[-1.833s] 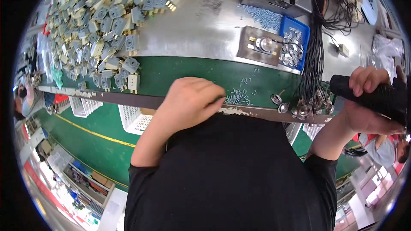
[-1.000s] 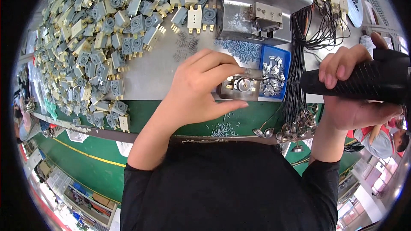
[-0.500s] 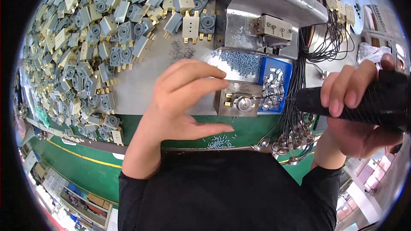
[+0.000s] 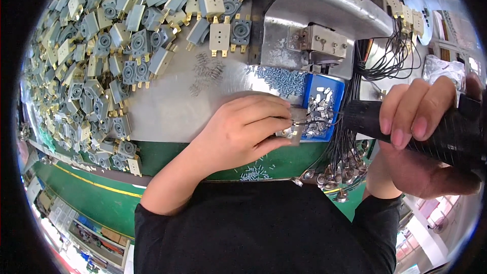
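The left hand (image 4: 243,132) covers most of the small metal block (image 4: 293,131) by the blue tray (image 4: 324,91) on the counter (image 4: 167,116), fingers pinched. It has dropped lower. The right hand (image 4: 426,137) grips a black tool (image 4: 406,127), now closer.

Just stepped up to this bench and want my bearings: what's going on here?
A person at a workbench is assembling small parts. The left hand presses a small metal piece onto a fixture beside the blue tray of metal clips. The right hand grips a black power screwdriver, its tip pointing toward that piece. A heap of grey and cream parts covers the metal sheet to the left.
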A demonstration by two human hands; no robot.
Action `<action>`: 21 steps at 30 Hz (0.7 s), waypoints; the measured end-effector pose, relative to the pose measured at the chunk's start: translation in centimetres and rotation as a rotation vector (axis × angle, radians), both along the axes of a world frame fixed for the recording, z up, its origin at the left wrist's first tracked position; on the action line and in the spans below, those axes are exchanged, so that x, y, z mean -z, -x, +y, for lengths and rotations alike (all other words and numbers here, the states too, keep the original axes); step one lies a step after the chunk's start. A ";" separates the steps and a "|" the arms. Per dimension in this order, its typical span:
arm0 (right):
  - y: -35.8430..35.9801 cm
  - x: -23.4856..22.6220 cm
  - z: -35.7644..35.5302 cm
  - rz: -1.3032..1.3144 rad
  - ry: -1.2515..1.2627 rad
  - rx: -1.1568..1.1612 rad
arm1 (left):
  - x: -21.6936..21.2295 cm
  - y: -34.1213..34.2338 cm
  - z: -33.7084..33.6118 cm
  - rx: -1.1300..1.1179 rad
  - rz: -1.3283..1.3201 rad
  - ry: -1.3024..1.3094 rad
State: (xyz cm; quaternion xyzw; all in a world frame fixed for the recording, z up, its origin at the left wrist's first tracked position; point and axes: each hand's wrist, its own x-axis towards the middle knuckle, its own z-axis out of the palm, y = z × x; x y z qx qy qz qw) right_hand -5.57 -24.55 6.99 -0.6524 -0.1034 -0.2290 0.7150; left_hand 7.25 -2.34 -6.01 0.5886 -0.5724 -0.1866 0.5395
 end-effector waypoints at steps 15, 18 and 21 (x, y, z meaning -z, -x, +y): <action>-6.2 0.0 -0.1 -0.101 0.068 0.063 | -0.6 0.0 0.2 0.037 -0.002 -0.054; -6.6 0.0 0.1 -0.108 0.067 0.065 | -0.5 -0.3 0.2 0.051 -0.001 -0.053; -6.6 -0.1 0.6 -0.119 0.064 0.072 | -0.5 -0.4 0.2 0.061 -0.012 -0.050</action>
